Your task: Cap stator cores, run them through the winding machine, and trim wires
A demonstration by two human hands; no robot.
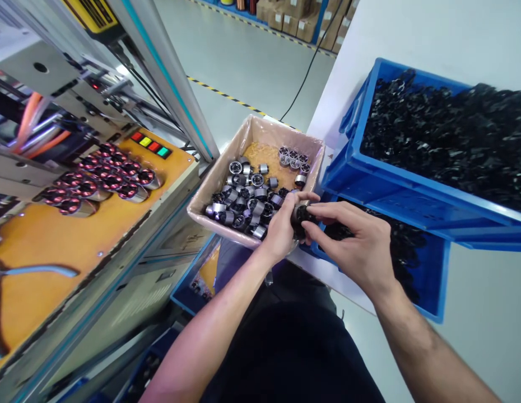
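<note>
My left hand [282, 226] is closed around a small stator core, mostly hidden by the fingers, over the near right edge of a lined box [201, 221]. With thumb and forefinger, my right hand [357, 235] pinches a black plastic piece [303, 212] against the end of that core. In the box lies a loose heap of stator cores [256, 207], silvery rings with black plastic ends. Several more stand in rows [293, 154] at its far right.
At right, a blue bin [412, 176] full of black plastic parts rests above another blue bin [443, 280]. Copper-wound stators [113, 173] and pliers [37, 270] lie on the orange machine bench [46, 238] at left. An aluminium post [172, 73] rises beside the box.
</note>
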